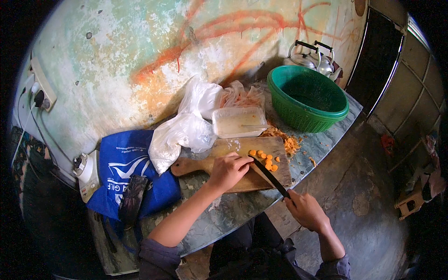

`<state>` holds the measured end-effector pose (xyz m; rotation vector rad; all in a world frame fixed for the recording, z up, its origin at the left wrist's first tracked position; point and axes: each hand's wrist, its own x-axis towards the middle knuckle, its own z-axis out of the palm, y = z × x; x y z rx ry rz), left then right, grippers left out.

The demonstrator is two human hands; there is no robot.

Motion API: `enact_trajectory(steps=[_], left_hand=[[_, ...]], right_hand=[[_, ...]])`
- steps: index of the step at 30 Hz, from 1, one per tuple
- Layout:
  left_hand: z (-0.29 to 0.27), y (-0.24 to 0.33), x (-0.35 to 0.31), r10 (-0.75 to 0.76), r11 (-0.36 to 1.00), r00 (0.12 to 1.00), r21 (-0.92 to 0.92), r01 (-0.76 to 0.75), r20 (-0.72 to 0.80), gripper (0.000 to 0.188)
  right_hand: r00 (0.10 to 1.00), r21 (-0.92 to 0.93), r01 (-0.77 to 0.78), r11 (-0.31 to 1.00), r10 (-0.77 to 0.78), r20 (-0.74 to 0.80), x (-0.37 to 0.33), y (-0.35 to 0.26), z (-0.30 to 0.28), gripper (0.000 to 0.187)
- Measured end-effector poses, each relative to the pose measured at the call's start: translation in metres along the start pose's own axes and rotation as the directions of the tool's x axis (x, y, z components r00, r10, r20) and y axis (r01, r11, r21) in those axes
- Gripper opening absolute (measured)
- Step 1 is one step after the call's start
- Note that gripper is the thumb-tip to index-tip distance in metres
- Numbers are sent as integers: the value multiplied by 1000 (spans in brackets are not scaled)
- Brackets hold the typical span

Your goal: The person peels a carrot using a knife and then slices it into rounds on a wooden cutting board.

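Note:
My right hand [307, 210] is wrapped around the handle of a dark-bladed knife [270, 177], which slants across the right half of a wooden cutting board [223, 148]. Over the board, my left hand [228, 171] has its fingers bent and pressed together, the tips close to the far end of the blade. Whatever those fingers hold is hidden beneath them. Several round orange carrot slices [268, 163] lie on the board just beyond the blade. Orange peelings [291, 143] are heaped past the board's far right corner.
Behind the board stand a white plastic tray [239, 133] and white plastic bags [184, 133]. A green basket [308, 95] sits at the back right, metal kettles [305, 59] behind it. Left are a blue bag [128, 156] and a dark object [134, 198]. The table edge [322, 158] slopes away right.

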<state>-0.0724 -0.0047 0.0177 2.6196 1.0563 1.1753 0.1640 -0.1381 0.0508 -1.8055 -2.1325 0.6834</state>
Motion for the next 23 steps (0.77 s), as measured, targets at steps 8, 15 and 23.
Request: enact_trajectory(steps=[8,15,23], left_hand=[[5,-5,0,45,997,997,-59,-48,-57,11],[6,-3,-1,-256,950,965,-172,262,57,17],[6,0,-1,-268,952,963,-145,270,34,22]], right_hand=[[1000,15,-4,1000,4,4,-4,-4,-1,23],[1000,28,-15,999,15,-4,-6,0,6,22],[999,-27,-32,999,32,16,-6,2,13,27]])
